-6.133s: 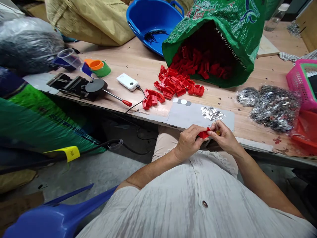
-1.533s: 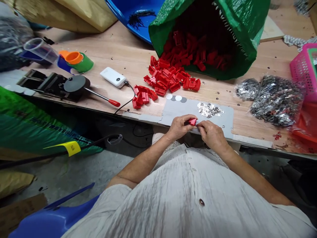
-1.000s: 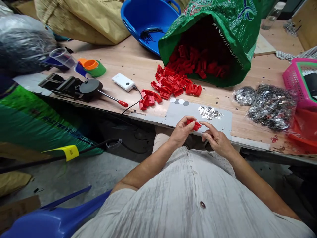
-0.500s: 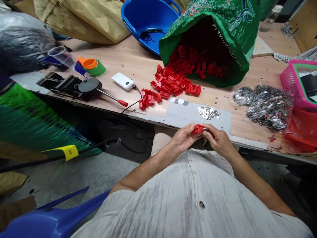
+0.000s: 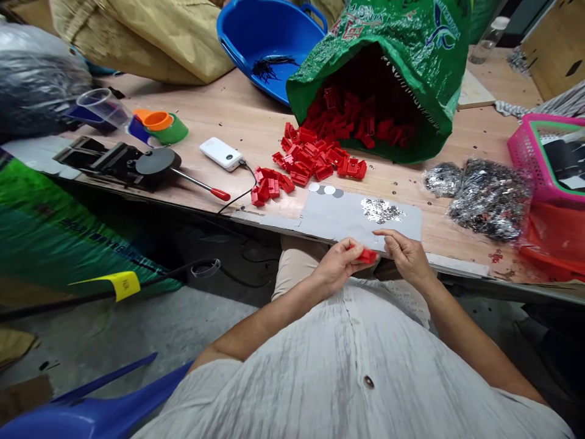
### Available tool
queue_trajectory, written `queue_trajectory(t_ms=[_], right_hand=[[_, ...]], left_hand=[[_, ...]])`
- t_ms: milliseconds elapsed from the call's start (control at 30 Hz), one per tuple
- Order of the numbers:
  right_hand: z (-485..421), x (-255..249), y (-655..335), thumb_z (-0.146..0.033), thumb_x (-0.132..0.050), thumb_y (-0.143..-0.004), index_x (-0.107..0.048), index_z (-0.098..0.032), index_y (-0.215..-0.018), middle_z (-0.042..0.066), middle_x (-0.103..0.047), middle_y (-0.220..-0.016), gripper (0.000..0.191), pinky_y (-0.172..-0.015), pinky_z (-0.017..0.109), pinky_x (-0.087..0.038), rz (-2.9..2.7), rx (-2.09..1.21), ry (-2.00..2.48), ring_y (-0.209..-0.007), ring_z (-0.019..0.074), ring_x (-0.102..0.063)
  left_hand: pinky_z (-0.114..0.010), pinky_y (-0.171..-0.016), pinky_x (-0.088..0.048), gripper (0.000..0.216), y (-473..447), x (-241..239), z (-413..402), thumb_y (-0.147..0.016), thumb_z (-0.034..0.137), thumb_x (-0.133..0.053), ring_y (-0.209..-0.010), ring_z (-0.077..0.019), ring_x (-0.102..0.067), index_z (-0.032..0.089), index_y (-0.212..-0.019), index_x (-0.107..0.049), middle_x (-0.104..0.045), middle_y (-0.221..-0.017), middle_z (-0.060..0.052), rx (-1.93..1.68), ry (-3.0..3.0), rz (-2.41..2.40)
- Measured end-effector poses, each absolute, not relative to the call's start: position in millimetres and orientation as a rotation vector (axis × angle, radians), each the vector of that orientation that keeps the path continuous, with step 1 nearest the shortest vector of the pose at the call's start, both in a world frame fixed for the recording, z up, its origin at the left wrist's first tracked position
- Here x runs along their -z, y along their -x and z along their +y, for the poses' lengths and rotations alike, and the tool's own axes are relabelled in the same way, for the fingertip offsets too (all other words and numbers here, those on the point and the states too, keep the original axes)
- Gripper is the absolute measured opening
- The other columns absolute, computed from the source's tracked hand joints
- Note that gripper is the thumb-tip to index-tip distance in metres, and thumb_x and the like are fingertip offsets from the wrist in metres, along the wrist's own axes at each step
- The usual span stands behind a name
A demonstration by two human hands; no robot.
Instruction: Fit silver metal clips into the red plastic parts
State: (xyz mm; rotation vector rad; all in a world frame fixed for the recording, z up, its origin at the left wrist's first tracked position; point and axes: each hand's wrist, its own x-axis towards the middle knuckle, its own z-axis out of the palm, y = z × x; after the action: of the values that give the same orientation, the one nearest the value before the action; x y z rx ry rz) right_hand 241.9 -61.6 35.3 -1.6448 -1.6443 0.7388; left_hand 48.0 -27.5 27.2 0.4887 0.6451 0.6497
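Observation:
My left hand (image 5: 337,266) is closed around a small red plastic part (image 5: 367,255), just in front of the table edge. The part's right end sticks out past the fingers. A short way to the right, my right hand (image 5: 406,256) is apart from it, index finger stretched out and the other fingers curled. I see nothing held in it. Beyond the hands, a grey sheet (image 5: 322,213) lies at the table edge with a heap of small shiny metal pieces (image 5: 382,210) on it. Several similar red parts (image 5: 311,160) are piled behind the sheet.
A green sack (image 5: 439,91) spills red parts onto the table. Left are a white power bank (image 5: 221,152) with cable and a black lever tool (image 5: 158,163). A blue basin (image 5: 247,46) stands behind. Right are bagged metal pieces (image 5: 491,198) and a pink basket (image 5: 523,155).
My right hand has come away from the red part and its index finger now points out. My left hand has turned the part and lowered it slightly. The camera view has shifted a little.

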Motion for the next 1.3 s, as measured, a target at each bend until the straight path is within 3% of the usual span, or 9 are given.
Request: queue_trajectory(t_ms=[200,300,467,700,833,967,1100,1167,1300], right_hand=[[-48.8,-22.5,-299.3,-0.042,-0.051,-0.093,-0.069,-0.019,-0.112,0.006,-0.069,-0.083,0.034,-0.073,0.032,-0.047,-1.493,-0.314,1.971,-0.073,0.02,-0.063],[-41.9,-12.2,-319.7,-0.035,-0.053,-0.088,-0.069,-0.018,-0.108,0.008,-0.07,-0.09,0.031,-0.078,0.036,-0.048,-1.488,-0.218,2.026,-0.08,0.0231,-0.064],[-34.2,-1.9,-325.5,-0.03,-0.054,-0.086,-0.07,-0.018,-0.106,0.012,-0.071,-0.101,0.029,-0.085,0.04,-0.048,-1.564,-0.202,2.015,-0.092,0.0264,-0.064],[-10.3,-0.1,-319.9,-0.03,-0.055,-0.088,-0.071,-0.019,-0.106,0.011,-0.071,-0.103,0.027,-0.088,0.041,-0.048,-1.633,-0.208,1.953,-0.093,0.0259,-0.064],[1.5,-0.9,-317.1,-0.032,-0.056,-0.089,-0.072,-0.021,-0.101,0.009,-0.071,-0.102,0.023,-0.086,0.038,-0.047,-1.674,-0.224,1.978,-0.094,0.0248,-0.063],[3.8,-0.3,-318.1,-0.034,-0.055,-0.089,-0.071,-0.021,-0.093,0.008,-0.071,-0.097,0.02,-0.084,0.037,-0.046,-1.693,-0.233,1.996,-0.091,0.0239,-0.062],[-2.8,-1.8,-319.3,-0.036,-0.056,-0.087,-0.067,-0.021,-0.088,0.008,-0.071,-0.094,0.019,-0.079,0.036,-0.045,-1.674,-0.243,1.98,-0.087,0.0237,-0.063],[-8.5,-4.0,-318.1,-0.038,-0.056,-0.087,-0.066,-0.022,-0.09,0.007,-0.072,-0.09,0.019,-0.076,0.035,-0.045,-1.628,-0.286,1.988,-0.082,0.0232,-0.064],[-19.6,-7.2,-313.5,-0.043,-0.057,-0.086,-0.063,-0.023,-0.09,0.005,-0.072,-0.084,0.021,-0.069,0.034,-0.044,-1.529,-0.355,2.034,-0.075,0.0228,-0.066]], left_hand=[[-0.029,-0.067,-0.053,0.036,-39.7,32.2,-26.3,-0.069,0.041,-0.082,-0.063,-0.0142,-0.064,0.014,-0.072,-0.058,-0.07,-0.071,-0.005,-0.306,-0.906,0.946],[-0.032,-0.07,-0.053,0.025,-44.8,65.2,-14.0,-0.069,0.03,-0.08,-0.062,-0.0155,-0.063,0.015,-0.071,-0.061,-0.067,-0.066,-0.003,-0.321,-0.97,1.072],[-0.029,-0.085,-0.051,0.029,-45.5,87.7,-1.3,-0.056,0.015,-0.083,-0.085,-0.0203,-0.067,0.023,-0.078,-0.066,-0.068,-0.072,0.001,-0.399,-1.085,1.196],[-0.03,-0.081,-0.054,0.035,-34.5,46.3,-0.6,-0.054,0.021,-0.085,-0.089,-0.0214,-0.07,0.022,-0.088,-0.075,-0.075,-0.085,-0.003,-0.257,-1.181,0.942],[-0.026,-0.07,-0.055,0.035,-29.2,-0.2,15.5,-0.068,0.031,-0.08,-0.081,-0.0164,-0.068,0.019,-0.101,-0.075,-0.075,-0.099,-0.009,-0.15,-1.146,0.61],[-0.025,-0.066,-0.053,0.03,-21.8,-26.1,52.6,-0.078,0.032,-0.071,-0.076,-0.0151,-0.065,0.018,-0.105,-0.072,-0.072,-0.089,-0.006,-0.491,-1.237,0.756],[-0.034,-0.091,-0.05,0.032,-11.0,-25.2,97.3,-0.081,0.016,-0.066,-0.091,-0.0193,-0.063,0.019,-0.113,-0.069,-0.069,-0.104,-0.008,-0.936,-1.684,1.347],[-0.04,-0.102,-0.043,0.039,-7.2,-22.7,114.2,-0.079,0.011,-0.068,-0.107,-0.0265,-0.059,0.017,-0.118,-0.068,-0.066,-0.116,-0.013,-0.892,-1.915,1.593],[-0.042,-0.104,-0.041,0.041,-11.7,-22.0,134.3,-0.085,0.016,-0.063,-0.118,-0.0325,-0.054,0.015,-0.126,-0.063,-0.062,-0.119,-0.017,-0.72,-2.13,1.755]])
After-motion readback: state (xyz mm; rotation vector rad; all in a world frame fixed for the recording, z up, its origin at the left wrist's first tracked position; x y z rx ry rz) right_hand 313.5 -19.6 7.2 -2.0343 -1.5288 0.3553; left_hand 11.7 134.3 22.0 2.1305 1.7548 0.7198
